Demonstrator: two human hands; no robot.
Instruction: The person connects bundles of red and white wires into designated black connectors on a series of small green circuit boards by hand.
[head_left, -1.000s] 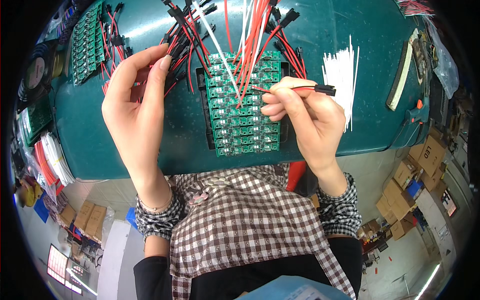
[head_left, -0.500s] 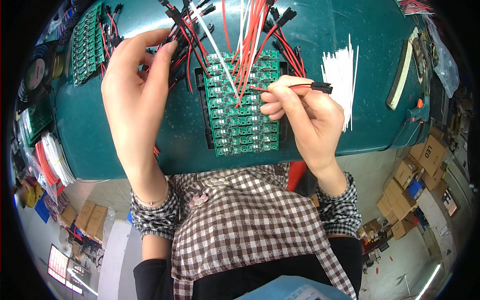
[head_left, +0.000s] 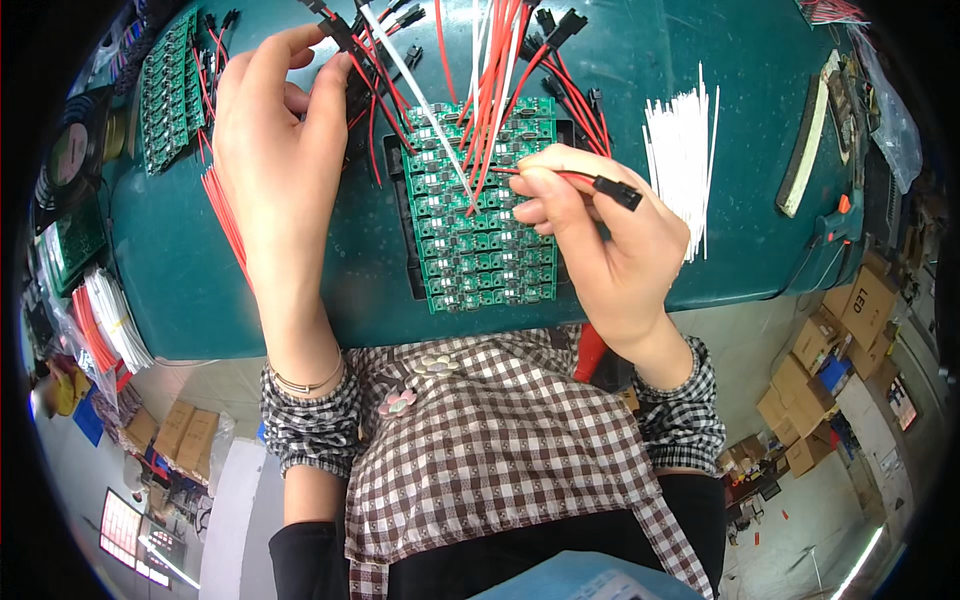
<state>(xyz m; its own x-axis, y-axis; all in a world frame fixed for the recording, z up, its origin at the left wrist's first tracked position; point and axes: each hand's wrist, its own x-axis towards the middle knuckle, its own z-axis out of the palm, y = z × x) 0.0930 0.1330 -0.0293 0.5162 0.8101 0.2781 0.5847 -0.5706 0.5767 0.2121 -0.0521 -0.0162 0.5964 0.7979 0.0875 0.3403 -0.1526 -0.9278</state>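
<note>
My right hand (head_left: 620, 225) pinches a red-and-black wire lead (head_left: 570, 175) between thumb and forefinger. Its black plug (head_left: 617, 192) lies over the back of my fingers, and the wire end points left over the green circuit board panel (head_left: 490, 245). That panel carries rows of small components and rests on a black holder (head_left: 403, 230). My left hand (head_left: 280, 140) has thumb and forefinger apart at the edge of a bundle of plugged leads (head_left: 375, 60); whether the fingertips touch a plug is unclear. Red and white wires (head_left: 495, 80) lie across the panel's upper half.
White sticks or wires (head_left: 682, 150) lie in a bunch to the right. Another circuit panel (head_left: 172, 95) sits at the far left. Red wires (head_left: 224, 220) lie beside my left wrist. An orange-and-teal tool (head_left: 838, 222) lies near the green table's (head_left: 740, 240) right end.
My left hand has moved up toward the black plugs, uncovering red wires beside its wrist. My right hand has shifted slightly left, and the plug on its lead now tilts downward.
</note>
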